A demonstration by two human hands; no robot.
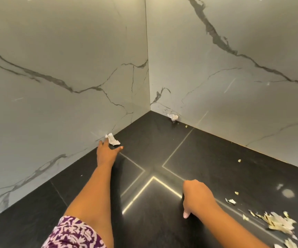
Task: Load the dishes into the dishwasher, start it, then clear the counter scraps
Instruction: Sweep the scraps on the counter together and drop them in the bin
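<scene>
Black stone bench (216,158), and the left hand (107,151) reaches for a crumpled paper scrap (112,139) at the foot of the marble wall (55,86).

From the left: the left arm stretches far forward, fingers extended and spread, fingertips touching or just short of the scrap, which lies directly beyond them against the wall; I judge the hand released, not yet gripping, though the contact is hard to make out. A second paper scrap (173,117) sits deeper in the corner, forward and to the right of that hand, well apart from both hands. The right hand (196,197) rests knuckles-up on the bench nearer the body, fingers curled under; whether it holds anything I cannot tell. Far right, a pile of peelings (277,222) lies just beside the right forearm, nearer that hand.
</scene>
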